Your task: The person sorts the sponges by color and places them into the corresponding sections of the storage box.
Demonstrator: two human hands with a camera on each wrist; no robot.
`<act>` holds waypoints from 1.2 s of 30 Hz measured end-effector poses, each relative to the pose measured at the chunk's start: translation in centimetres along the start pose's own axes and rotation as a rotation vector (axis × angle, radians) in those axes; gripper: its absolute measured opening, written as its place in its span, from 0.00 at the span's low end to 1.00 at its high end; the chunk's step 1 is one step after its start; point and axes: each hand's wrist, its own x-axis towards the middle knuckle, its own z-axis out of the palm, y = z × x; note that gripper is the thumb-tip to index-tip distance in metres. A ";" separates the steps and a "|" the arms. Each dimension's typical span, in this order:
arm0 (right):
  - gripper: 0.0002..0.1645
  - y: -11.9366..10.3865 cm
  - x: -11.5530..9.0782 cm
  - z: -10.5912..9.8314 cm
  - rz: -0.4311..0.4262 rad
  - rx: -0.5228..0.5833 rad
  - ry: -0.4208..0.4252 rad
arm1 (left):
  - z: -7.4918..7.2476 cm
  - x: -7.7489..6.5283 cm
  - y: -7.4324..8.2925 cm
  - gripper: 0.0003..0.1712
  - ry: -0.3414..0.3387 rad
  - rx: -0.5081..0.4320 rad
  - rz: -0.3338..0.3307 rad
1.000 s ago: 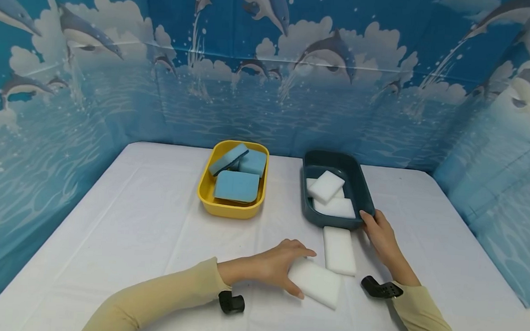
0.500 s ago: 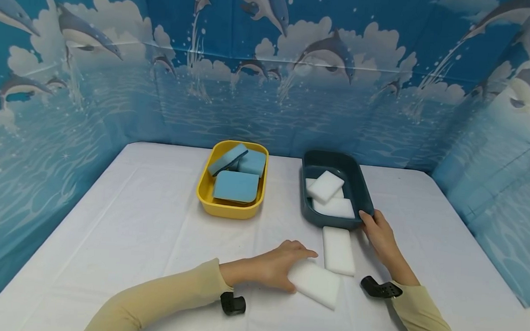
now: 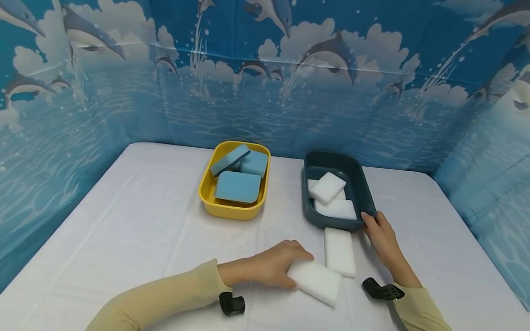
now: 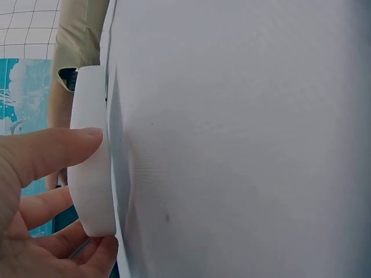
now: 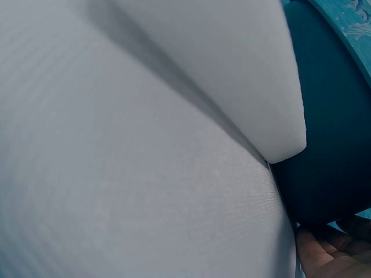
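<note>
My left hand (image 3: 274, 264) pinches the left end of a white sponge (image 3: 316, 282) lying on the table, thumb on the near side and fingers on the far side. The left wrist view shows the thumb (image 4: 69, 149) pressed to that white sponge (image 4: 93, 104), fingers curling round its other edge. With my right hand (image 3: 383, 239) I grip the near right corner of a dark teal bin (image 3: 366, 193), thumb over the rim. Inside the bin lie several white sponges (image 3: 336, 208). Another white sponge (image 3: 340, 253) lies flat in front of the bin, close to the pinched one.
Left of the teal bin stands a yellow bin (image 3: 231, 211) with several blue sponges (image 3: 238, 187). Both bins stand near the far edge of the white-covered table (image 3: 122, 228). A dolphin-print curtain (image 3: 232, 104) hangs behind and along the sides.
The left thumb and fingers have closed in on the white sponge, from spread apart to pinching its end. The right hand keeps its hold on the teal bin.
</note>
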 end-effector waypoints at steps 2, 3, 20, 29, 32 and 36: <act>0.45 0.0 -0.1 -0.1 -0.005 -0.001 0.000 | -0.1 -0.1 0.1 0.36 -0.003 -0.008 -0.003; 0.45 0.0 -0.1 -0.1 -0.006 -0.002 0.001 | -0.2 -0.1 0.1 0.36 -0.004 -0.009 -0.002; 0.45 0.4 0.2 -0.1 0.006 0.018 -0.004 | -1.4 -0.5 0.6 0.35 -0.018 -0.096 0.000; 0.46 0.3 0.2 -0.1 0.007 0.020 0.003 | -2.3 -0.3 0.8 0.34 0.029 -0.080 0.006; 0.46 0.3 0.1 0.0 0.005 0.014 0.005 | -2.4 -0.4 0.9 0.34 0.043 -0.084 -0.001; 0.45 0.2 0.1 0.0 0.004 0.007 0.006 | -2.6 -0.3 0.9 0.34 0.051 -0.084 -0.012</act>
